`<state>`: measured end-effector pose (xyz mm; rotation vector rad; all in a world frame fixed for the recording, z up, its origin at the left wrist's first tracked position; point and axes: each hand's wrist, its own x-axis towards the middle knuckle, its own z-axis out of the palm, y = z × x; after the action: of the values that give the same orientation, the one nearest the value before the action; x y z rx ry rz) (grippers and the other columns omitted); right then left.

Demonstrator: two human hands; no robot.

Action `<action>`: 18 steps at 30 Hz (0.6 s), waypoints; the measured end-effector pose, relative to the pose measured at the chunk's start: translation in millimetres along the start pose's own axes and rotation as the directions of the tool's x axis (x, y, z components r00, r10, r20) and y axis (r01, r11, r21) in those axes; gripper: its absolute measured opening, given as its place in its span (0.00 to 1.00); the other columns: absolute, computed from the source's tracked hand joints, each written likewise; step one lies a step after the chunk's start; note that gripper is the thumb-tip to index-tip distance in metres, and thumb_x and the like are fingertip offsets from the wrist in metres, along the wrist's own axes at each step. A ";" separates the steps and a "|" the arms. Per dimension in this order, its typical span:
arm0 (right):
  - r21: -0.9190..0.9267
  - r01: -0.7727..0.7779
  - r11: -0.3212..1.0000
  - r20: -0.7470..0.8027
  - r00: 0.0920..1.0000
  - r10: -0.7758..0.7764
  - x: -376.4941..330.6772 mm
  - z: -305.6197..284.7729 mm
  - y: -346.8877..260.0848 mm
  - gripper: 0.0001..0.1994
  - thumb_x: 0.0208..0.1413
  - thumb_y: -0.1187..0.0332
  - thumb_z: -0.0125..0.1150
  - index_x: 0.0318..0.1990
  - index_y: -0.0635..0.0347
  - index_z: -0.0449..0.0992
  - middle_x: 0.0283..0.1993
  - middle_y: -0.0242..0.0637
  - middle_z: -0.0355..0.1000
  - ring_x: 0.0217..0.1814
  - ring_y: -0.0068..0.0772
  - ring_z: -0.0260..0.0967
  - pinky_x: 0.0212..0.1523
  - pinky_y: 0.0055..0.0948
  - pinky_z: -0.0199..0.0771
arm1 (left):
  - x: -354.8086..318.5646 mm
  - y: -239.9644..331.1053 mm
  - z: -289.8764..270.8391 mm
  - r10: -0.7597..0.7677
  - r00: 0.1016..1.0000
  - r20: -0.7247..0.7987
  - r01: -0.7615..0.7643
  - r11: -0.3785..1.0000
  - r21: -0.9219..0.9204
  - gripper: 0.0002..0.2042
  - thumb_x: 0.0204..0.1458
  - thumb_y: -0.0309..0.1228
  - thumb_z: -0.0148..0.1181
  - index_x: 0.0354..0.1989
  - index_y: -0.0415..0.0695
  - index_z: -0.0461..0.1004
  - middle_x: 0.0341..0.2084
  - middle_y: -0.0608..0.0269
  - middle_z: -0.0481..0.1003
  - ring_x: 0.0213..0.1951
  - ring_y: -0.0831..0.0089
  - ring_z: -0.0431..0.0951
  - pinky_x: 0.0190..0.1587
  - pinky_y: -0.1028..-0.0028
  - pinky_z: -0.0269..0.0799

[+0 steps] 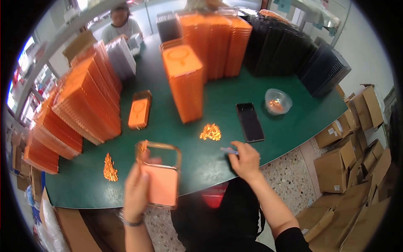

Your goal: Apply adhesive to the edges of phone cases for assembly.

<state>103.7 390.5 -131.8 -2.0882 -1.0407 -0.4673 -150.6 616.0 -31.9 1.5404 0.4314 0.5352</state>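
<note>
My left hand [137, 189] holds an orange phone case with a clear rim [161, 176], tilted up above the near edge of the green table [218, 101]. My right hand [244, 159] is closed on a small pale blue tool [226, 150] just above the table, below a black phone [250, 122] lying flat. A little heap of orange bits [210, 132] lies between the hands, and another heap [110, 168] lies left of my left hand.
Tall stacks of orange cases [187, 86] [86, 103], grey ones [121, 56] and black ones [294, 52] crowd the table. One orange case [140, 109] lies flat. A clear bowl [278, 101] holds orange bits. Cardboard boxes [348, 159] stand on the right. A person [121, 25] sits opposite.
</note>
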 end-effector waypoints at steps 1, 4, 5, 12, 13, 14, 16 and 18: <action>-0.012 -0.054 0.998 0.067 0.996 0.054 -1.2 -0.8 6.7 0.07 0.59 0.68 0.66 0.43 0.59 0.82 0.31 0.43 0.76 0.30 0.52 0.74 0.32 0.46 0.74 | -12.3 -31.1 -0.2 0.003 0.999 -0.049 0.005 0.988 0.151 0.27 0.70 0.26 0.48 0.77 0.34 0.54 0.70 0.45 0.66 0.65 0.63 0.72 0.70 0.65 0.64; 0.090 -0.327 0.941 0.326 0.902 0.282 20.6 -6.4 5.5 0.09 0.63 0.67 0.65 0.45 0.63 0.83 0.32 0.44 0.76 0.33 0.44 0.76 0.36 0.38 0.73 | -31.7 -74.2 15.6 -0.136 0.988 -0.077 0.140 0.989 0.039 0.22 0.70 0.23 0.48 0.71 0.31 0.60 0.51 0.59 0.78 0.51 0.78 0.76 0.55 0.75 0.72; 0.184 -0.342 0.921 0.358 0.896 0.262 31.9 -1.3 4.8 0.10 0.64 0.67 0.64 0.46 0.65 0.83 0.32 0.44 0.75 0.34 0.40 0.76 0.38 0.36 0.73 | -31.9 -83.9 21.8 -0.105 0.993 -0.054 0.100 0.990 -0.100 0.18 0.70 0.23 0.49 0.66 0.32 0.63 0.42 0.66 0.77 0.44 0.83 0.74 0.48 0.80 0.70; 0.075 -0.363 0.929 0.451 0.843 0.293 59.1 25.4 2.9 0.07 0.60 0.72 0.66 0.42 0.67 0.81 0.34 0.47 0.73 0.36 0.48 0.73 0.39 0.39 0.71 | -14.9 -77.5 39.5 -0.079 0.996 0.027 0.070 0.965 0.255 0.06 0.68 0.26 0.57 0.49 0.40 0.75 0.23 0.63 0.78 0.26 0.78 0.79 0.30 0.73 0.74; 0.082 -0.373 0.924 0.461 0.836 0.297 61.1 27.6 1.3 0.07 0.60 0.72 0.65 0.40 0.68 0.79 0.35 0.50 0.73 0.38 0.58 0.74 0.41 0.45 0.72 | -11.5 -76.0 41.2 -0.090 0.996 0.016 0.083 0.963 0.255 0.06 0.68 0.26 0.57 0.49 0.40 0.75 0.23 0.63 0.78 0.26 0.78 0.79 0.30 0.73 0.74; 0.085 -0.374 0.924 0.475 0.830 0.292 63.1 28.4 1.3 0.07 0.60 0.72 0.65 0.40 0.68 0.79 0.35 0.50 0.73 0.38 0.58 0.74 0.41 0.45 0.72 | -8.4 -75.4 42.9 -0.077 0.996 0.054 0.056 0.945 0.321 0.06 0.67 0.26 0.58 0.49 0.41 0.75 0.23 0.60 0.78 0.25 0.72 0.80 0.30 0.71 0.74; 0.041 -0.320 0.947 0.498 0.828 0.259 65.6 28.3 3.4 0.07 0.60 0.72 0.65 0.40 0.68 0.78 0.36 0.51 0.74 0.39 0.57 0.74 0.41 0.45 0.73 | -1.0 -69.5 48.2 -0.079 0.993 0.086 0.038 0.916 0.398 0.08 0.64 0.25 0.59 0.49 0.44 0.76 0.24 0.51 0.78 0.26 0.54 0.81 0.30 0.65 0.76; 0.079 -0.306 0.949 0.500 0.836 0.228 67.3 31.3 6.3 0.07 0.60 0.72 0.66 0.39 0.68 0.78 0.34 0.48 0.73 0.36 0.49 0.72 0.38 0.41 0.71 | 7.5 -61.7 49.5 -0.107 0.991 0.083 0.059 0.896 0.440 0.06 0.65 0.25 0.58 0.48 0.41 0.76 0.26 0.53 0.79 0.27 0.60 0.81 0.32 0.69 0.75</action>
<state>149.1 447.1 -114.9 -2.2129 -0.9905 0.2952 -112.6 582.5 -93.2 1.9629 0.5601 0.2965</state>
